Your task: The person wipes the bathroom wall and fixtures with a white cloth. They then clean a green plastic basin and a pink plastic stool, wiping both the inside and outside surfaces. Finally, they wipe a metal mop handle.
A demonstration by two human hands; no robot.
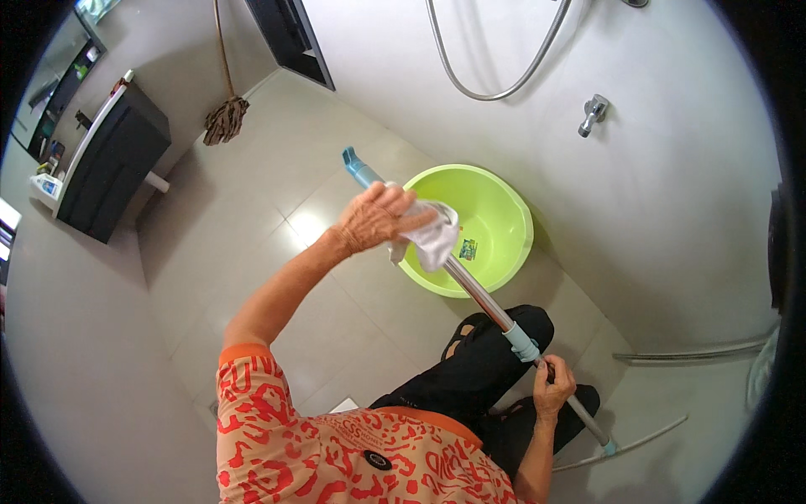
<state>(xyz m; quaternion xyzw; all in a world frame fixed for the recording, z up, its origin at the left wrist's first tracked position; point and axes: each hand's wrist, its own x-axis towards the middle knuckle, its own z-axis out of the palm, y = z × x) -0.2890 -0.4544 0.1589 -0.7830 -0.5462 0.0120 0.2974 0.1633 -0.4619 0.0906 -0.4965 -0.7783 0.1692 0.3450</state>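
Note:
My left hand [378, 220] is closed around a white cloth [435, 239], which wraps the upper part of a metal pole [480, 294]. The pole slants from upper left to lower right and has a light blue end piece [361, 168] and a light blue collar [521, 343]. Just below that collar, my right hand [554, 388] grips the thinner section of the pole. Its lower end meets a long, slightly curved bar [651, 435] through a light blue joint. Beneath the cloth and pole, a lime-green basin [522, 220] stands on the floor.
A tap [594, 115] and a shower hose [504, 91] are on the wall beyond the basin. A string mop [225, 120] leans at the far left, near a dark vanity cabinet [113, 155]. My bent knees [529, 328] are close to the basin's near side.

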